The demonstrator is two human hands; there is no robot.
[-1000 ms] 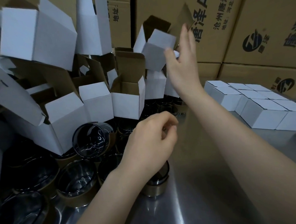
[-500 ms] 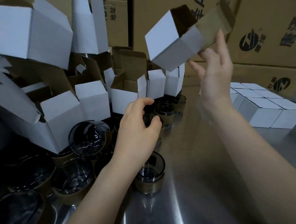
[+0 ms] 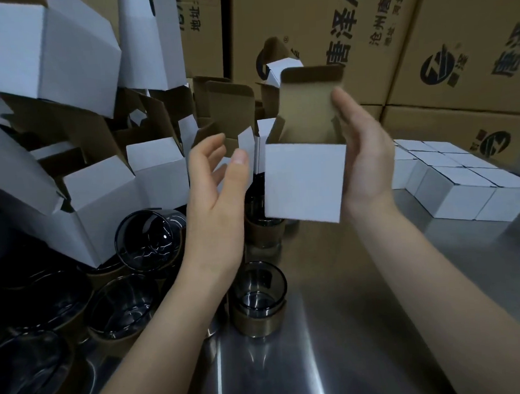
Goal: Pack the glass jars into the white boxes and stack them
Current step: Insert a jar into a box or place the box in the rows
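Observation:
My right hand (image 3: 365,158) holds an open white box (image 3: 304,179) upright in the air above the steel table, gripping its right side, with the brown flap standing up behind. My left hand (image 3: 215,181) is spread, palm toward the box's left side, a small gap from it and holding nothing. A smoky glass jar (image 3: 258,296) with a brown band stands on the table just below my left wrist. Another jar (image 3: 149,238) lies on its side to the left. Several more jars (image 3: 120,309) crowd the lower left.
A heap of open white boxes (image 3: 107,189) rises at the left over the jars. Closed white boxes (image 3: 463,183) sit in rows at the right on the steel table (image 3: 380,326). Large brown cartons (image 3: 425,37) wall off the back.
My right hand brought the white box down and toward me, turning it upright. My left hand rose off the jars and opened beside the box.

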